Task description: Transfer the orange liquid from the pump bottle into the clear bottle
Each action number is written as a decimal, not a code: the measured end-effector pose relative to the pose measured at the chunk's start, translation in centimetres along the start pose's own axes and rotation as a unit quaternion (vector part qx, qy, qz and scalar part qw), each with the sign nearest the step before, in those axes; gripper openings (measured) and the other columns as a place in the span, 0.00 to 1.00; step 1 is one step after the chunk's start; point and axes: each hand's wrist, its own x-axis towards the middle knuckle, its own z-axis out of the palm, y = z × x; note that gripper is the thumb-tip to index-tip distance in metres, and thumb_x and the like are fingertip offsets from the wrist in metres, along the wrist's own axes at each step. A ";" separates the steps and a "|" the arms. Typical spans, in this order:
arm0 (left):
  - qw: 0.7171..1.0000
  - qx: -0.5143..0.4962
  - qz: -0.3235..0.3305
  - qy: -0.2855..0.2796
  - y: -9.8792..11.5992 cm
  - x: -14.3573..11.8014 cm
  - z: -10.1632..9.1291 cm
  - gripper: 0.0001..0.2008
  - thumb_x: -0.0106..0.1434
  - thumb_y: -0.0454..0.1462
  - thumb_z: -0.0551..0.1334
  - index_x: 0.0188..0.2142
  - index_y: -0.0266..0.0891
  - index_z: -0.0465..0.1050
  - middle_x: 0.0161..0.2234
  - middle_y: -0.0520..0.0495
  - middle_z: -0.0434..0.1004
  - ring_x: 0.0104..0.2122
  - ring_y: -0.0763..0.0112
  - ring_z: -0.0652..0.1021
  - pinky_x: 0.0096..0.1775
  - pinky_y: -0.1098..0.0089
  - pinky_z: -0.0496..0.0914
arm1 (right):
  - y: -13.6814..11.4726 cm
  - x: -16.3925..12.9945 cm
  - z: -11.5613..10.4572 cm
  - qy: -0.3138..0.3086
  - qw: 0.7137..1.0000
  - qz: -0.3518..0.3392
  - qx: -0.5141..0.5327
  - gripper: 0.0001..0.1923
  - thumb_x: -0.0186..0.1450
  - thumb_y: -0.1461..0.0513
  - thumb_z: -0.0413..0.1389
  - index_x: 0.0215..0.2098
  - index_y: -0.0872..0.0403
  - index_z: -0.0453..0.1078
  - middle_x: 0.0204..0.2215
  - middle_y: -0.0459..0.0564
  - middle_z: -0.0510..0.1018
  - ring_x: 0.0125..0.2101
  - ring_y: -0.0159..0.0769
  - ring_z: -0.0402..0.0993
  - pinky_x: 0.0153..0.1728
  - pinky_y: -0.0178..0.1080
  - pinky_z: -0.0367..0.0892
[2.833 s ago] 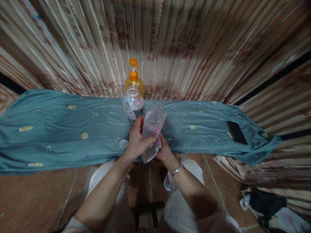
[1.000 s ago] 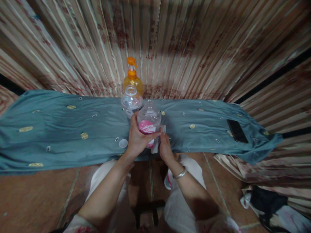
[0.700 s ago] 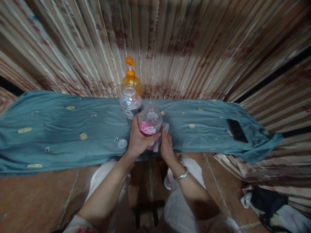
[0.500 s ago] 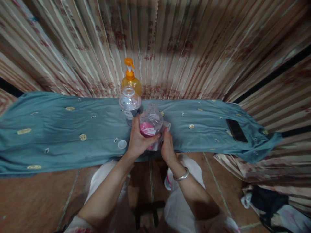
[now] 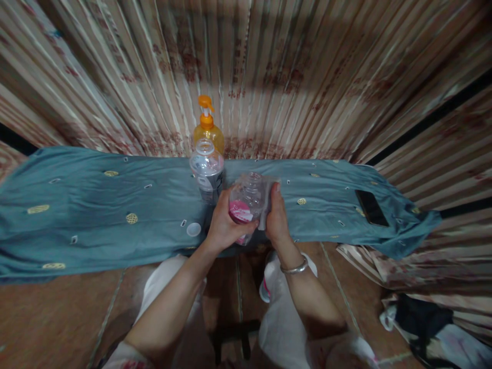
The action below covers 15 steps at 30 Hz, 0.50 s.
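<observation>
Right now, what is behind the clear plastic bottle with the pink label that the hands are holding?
Behind the clear plastic bottle with the pink label stands a second clear uncapped bottle, and behind that an orange pump bottle against the striped curtain. The pump bottle's lower body is covered.

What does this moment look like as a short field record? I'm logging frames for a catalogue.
left hand: grips clear bottle with pink label, uncapped, tilted
right hand: presses pale cloth to that bottle's side
behind: second clear bottle, uncapped, upright; orange pump bottle
surface: teal cloth
loose items: white cap; phone
</observation>
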 end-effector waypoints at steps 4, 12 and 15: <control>1.000 0.012 -0.003 0.004 0.2 0.0 -0.1 0.43 0.42 0.38 0.77 0.57 0.40 0.65 0.52 0.43 0.75 0.52 0.53 0.78 0.56 0.54 0.72 | 0.6 0.8 0.2 0.004 0.997 0.066 0.034 0.29 0.65 0.38 0.51 0.45 0.50 0.77 0.44 0.47 0.84 0.56 0.40 0.76 0.59 0.46 0.69; 1.000 0.015 -0.013 0.014 0.7 0.1 -0.4 0.42 0.42 0.39 0.77 0.57 0.40 0.65 0.53 0.42 0.74 0.53 0.53 0.77 0.57 0.54 0.71 | 1.4 0.9 0.7 -0.010 0.984 0.160 0.073 0.25 0.58 0.39 0.57 0.38 0.49 0.78 0.38 0.47 0.85 0.53 0.41 0.78 0.58 0.46 0.70; 1.000 0.010 -0.013 0.023 0.7 0.1 -0.6 0.41 0.42 0.40 0.76 0.56 0.40 0.65 0.51 0.42 0.75 0.51 0.54 0.78 0.55 0.56 0.72 | 1.9 0.6 0.7 -0.022 0.981 0.181 0.073 0.23 0.56 0.41 0.60 0.35 0.50 0.78 0.37 0.46 0.85 0.54 0.42 0.76 0.58 0.45 0.69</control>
